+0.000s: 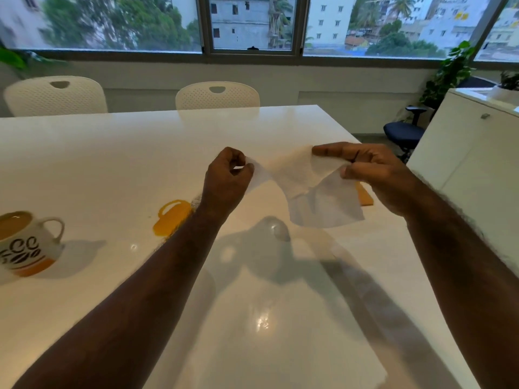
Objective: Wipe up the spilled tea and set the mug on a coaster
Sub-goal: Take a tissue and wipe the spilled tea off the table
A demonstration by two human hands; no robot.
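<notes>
A thin white tissue [311, 195] is stretched in the air above the table between both hands. My left hand [227, 175] pinches its left corner and my right hand [370, 172] pinches its upper right edge. An orange-brown tea spill [171, 217] lies on the white table [112, 153], just left of my left forearm. A white mug [25, 242] with a coffee-bean print and an orange band stands at the far left, with tea in it. A tan coaster [365, 196] lies flat beyond the tissue, mostly hidden by it and my right hand.
Two white perforated chairs [217, 95] stand at the table's far side below a wide window. A white cabinet [471, 147] and a dark office chair [404, 131] are on the right. The table's right edge runs close to my right arm.
</notes>
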